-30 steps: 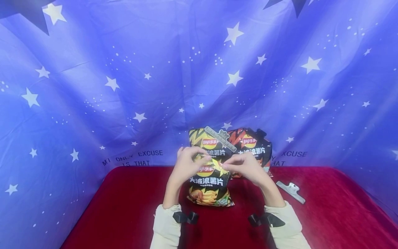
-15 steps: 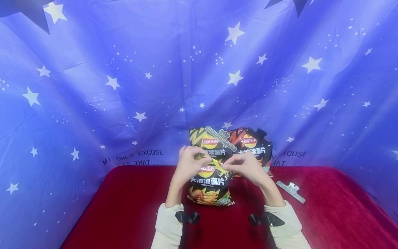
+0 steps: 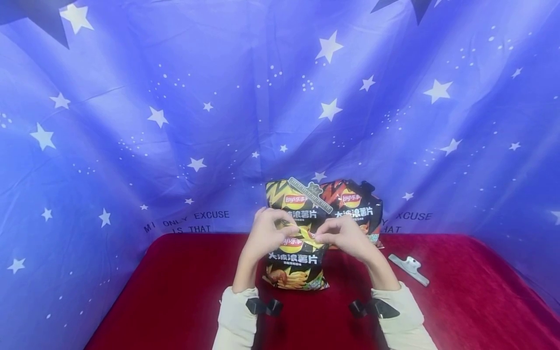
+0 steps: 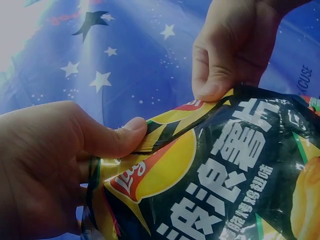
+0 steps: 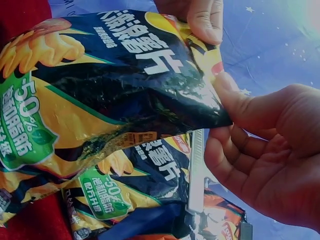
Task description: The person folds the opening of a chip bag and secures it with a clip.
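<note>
A black and yellow chip bag [image 3: 294, 260] stands over the near middle of the red table. My left hand [image 3: 268, 231] pinches the left side of its top, and in the left wrist view the thumb [image 4: 131, 131] presses on a strip folded over above the logo. At the other end of that fold, my right hand [image 3: 346, 236] pinches the corner; the right wrist view shows its thumb and curled fingers [image 5: 220, 150] there. Behind stands a second yellow and black chip bag [image 3: 277, 192] with a long silver clip [image 3: 310, 195] slanting across its top.
A red and black chip bag [image 3: 373, 206] with a dark clip [image 3: 366, 186] at its top stands at the back right. Another silver clip [image 3: 409, 269] lies on the red table cloth [image 3: 188, 291] to the right. A blue star-printed curtain [image 3: 210, 131] hangs behind.
The yellow top strip of the front bag has folded over and down toward the logo. My right hand has dipped slightly; both hands keep their pinch on it.
</note>
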The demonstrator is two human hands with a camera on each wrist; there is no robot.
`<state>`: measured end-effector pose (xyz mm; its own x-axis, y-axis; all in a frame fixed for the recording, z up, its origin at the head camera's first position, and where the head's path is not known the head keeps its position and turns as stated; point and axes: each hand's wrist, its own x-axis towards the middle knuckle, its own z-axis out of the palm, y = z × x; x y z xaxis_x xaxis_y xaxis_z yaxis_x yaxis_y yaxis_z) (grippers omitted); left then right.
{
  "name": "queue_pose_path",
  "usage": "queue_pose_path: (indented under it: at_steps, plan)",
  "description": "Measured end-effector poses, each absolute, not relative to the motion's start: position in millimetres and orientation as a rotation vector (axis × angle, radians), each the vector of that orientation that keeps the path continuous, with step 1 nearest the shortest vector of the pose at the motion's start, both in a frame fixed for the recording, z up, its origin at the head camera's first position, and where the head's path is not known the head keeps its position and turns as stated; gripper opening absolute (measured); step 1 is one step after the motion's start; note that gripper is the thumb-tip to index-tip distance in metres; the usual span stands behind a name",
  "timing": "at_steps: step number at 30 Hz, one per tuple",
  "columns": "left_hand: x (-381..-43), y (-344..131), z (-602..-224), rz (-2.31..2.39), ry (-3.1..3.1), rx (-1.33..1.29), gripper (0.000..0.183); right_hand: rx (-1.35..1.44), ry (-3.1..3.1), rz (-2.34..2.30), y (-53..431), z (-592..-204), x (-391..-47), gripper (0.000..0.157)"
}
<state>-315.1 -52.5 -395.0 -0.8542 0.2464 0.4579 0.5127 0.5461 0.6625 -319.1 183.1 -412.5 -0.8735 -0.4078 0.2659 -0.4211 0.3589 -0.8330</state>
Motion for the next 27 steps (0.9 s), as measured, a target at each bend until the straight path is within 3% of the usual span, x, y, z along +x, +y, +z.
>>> queue_pose_path:
  at_steps: [7,16,27]
  plan:
    - [-312.8,-52.1,-391.8,-1.213,-2.476,-0.633,0.007,0.741,-2.592,1.630,180.5,-411.8,-318.0,0.006]
    - [-319.1,-53.6,-397.4,-1.264,-2.417,-0.638,0.011,0.677,-2.613,1.703,181.9,-415.2,-320.2,0.016]
    - [-318.7,-55.6,-400.4,-1.380,-2.452,-0.596,0.012,0.686,-2.599,1.633,181.8,-415.0,-320.7,0.014]
